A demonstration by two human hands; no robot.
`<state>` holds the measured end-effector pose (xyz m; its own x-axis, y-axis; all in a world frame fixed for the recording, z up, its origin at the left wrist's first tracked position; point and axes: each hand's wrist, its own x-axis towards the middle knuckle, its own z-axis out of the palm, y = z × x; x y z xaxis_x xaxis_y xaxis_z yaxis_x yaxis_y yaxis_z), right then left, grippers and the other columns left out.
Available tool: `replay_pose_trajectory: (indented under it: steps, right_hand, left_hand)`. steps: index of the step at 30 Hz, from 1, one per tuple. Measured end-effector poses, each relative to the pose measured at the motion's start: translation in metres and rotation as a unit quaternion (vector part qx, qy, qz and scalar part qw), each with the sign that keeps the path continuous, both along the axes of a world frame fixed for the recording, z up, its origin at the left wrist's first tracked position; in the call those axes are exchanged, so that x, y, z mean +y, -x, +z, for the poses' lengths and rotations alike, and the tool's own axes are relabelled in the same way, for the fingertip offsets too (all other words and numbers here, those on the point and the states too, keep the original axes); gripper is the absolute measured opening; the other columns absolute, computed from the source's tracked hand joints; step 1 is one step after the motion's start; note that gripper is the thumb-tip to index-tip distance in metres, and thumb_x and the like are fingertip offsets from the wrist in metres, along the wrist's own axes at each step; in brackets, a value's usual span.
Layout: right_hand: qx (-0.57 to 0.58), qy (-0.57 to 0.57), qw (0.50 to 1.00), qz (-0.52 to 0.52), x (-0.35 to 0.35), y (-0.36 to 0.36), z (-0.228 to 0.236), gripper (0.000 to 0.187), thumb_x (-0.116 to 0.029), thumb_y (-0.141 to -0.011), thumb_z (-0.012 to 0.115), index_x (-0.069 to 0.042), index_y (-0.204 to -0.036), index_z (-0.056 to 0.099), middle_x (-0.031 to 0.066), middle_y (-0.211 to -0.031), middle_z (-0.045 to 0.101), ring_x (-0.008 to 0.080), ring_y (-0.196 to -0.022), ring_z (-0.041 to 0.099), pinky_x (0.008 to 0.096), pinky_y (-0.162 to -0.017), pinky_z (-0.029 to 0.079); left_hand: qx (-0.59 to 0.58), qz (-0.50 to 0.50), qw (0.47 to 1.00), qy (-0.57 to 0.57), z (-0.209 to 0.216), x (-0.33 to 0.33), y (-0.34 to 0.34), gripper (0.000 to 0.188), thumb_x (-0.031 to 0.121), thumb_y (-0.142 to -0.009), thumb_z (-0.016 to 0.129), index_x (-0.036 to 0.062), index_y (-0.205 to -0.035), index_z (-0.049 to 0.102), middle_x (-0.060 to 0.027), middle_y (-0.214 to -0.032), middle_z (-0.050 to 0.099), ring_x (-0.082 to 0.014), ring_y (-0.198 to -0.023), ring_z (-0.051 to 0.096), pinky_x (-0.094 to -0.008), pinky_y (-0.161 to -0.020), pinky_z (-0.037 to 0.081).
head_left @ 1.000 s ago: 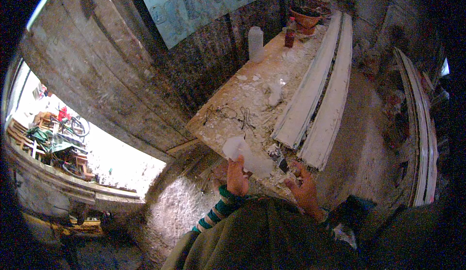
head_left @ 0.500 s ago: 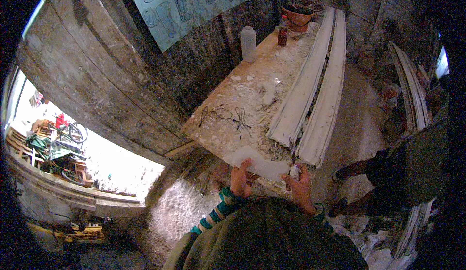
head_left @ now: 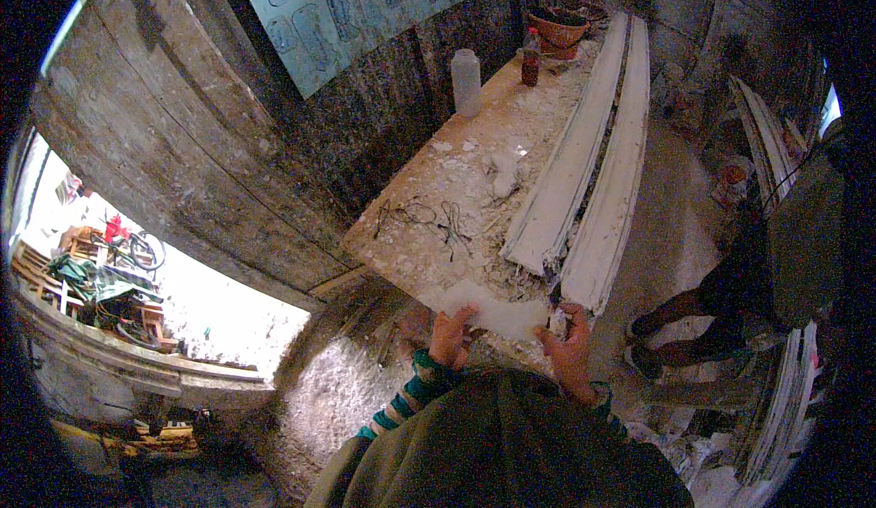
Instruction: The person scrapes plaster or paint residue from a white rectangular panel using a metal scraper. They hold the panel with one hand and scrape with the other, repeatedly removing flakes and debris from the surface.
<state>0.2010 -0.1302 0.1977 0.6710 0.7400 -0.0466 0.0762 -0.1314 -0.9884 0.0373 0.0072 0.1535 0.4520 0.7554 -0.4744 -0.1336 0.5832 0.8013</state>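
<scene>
A thin, whitish, translucent sheet [head_left: 505,314] spans the gap between my hands at the near end of a plaster-covered table [head_left: 411,199]. Its edges look soft and wispy. My left hand [head_left: 450,336] is closed on the left edge of it, thumb and fingers pinching. My right hand [head_left: 569,355] is closed round a small white lump [head_left: 558,322], beside the sheet's right end. Whether those fingers also grip the sheet is hard to make out. Just beyond my right hand lie the near ends of two long white moulding strips [head_left: 570,179].
Dark cords [head_left: 447,225] lie on the table. Farther back stand a translucent bottle [head_left: 466,83], a red bottle [head_left: 530,62] and an orange bucket [head_left: 558,33]. At right, another person's legs [head_left: 680,316] are near more strips [head_left: 780,408]. A window opening [head_left: 210,312] is at left.
The sheet has shifted slightly and looks thinner and more wispy. My hands have barely moved. The other person at right has shifted, and their legs are placed differently.
</scene>
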Motion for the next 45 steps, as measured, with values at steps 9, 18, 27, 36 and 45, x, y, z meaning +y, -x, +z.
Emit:
replay_pose_trajectory:
  steps: [9, 18, 27, 36, 45]
  right_hand:
    - [0.002, -0.078, 0.996, -0.045, 0.001, -0.018, 0.002, 0.042, -0.002, -0.077, 0.068, -0.009, -0.111, 0.044, 0.0018, -0.076, 0.055, 0.0083, -0.057, 0.048, 0.0227, -0.046, 0.04]
    - [0.017, -0.048, 0.998, -0.036, -0.001, -0.026, 0.015, 0.041, -0.004, -0.076, 0.07, -0.008, -0.109, 0.046, 0.0019, -0.077, 0.057, 0.0083, -0.057, 0.049, 0.0233, -0.047, 0.041]
    - [-0.007, 0.012, 1.0, 0.025, -0.001, -0.024, 0.035, 0.044, -0.004, -0.073, 0.072, -0.008, -0.109, 0.047, 0.0028, -0.079, 0.058, 0.0086, -0.063, 0.051, 0.0235, -0.05, 0.043]
    - [0.025, -0.013, 0.998, 0.054, 0.008, -0.032, 0.035, 0.046, -0.007, -0.072, 0.074, -0.009, -0.109, 0.048, 0.0056, -0.086, 0.058, 0.0142, -0.079, 0.056, 0.0278, -0.067, 0.048]
    - [-0.144, -0.025, 0.989, 0.016, 0.017, -0.023, 0.047, 0.039, -0.015, -0.079, 0.07, -0.006, -0.109, 0.048, 0.0041, -0.086, 0.057, 0.0132, -0.071, 0.054, 0.0279, -0.062, 0.046]
  left_hand:
    - [-0.134, -0.121, 0.967, -0.177, -0.005, 0.012, 0.017, 0.057, 0.004, -0.075, 0.066, 0.005, -0.126, 0.041, -0.011, -0.124, 0.051, -0.0243, -0.107, 0.055, -0.0398, -0.09, 0.047]
    - [0.305, -0.112, 0.726, -0.606, 0.013, 0.037, 0.027, 0.037, 0.012, -0.077, 0.063, 0.0162, -0.114, 0.062, -0.0168, -0.116, 0.059, -0.0361, -0.11, 0.051, -0.0386, -0.094, 0.042]
    - [-0.165, -0.28, 0.946, -0.004, 0.016, 0.041, 0.01, 0.07, 0.06, -0.092, 0.029, 0.0015, -0.12, 0.056, -0.0124, -0.121, 0.056, -0.0264, -0.112, 0.052, -0.0388, -0.099, 0.038]
    - [-0.161, -0.391, 0.905, 0.044, 0.054, -0.001, 0.0, 0.083, 0.069, -0.085, 0.031, 0.0071, -0.142, 0.027, -0.0193, -0.131, 0.047, -0.0311, -0.119, 0.046, -0.0426, -0.1, 0.037]
    - [-0.246, -0.353, 0.887, 0.167, 0.031, -0.001, -0.014, 0.063, 0.052, -0.092, 0.04, 0.0128, -0.141, 0.026, -0.017, -0.125, 0.051, -0.0314, -0.096, 0.061, -0.0423, -0.078, 0.053]
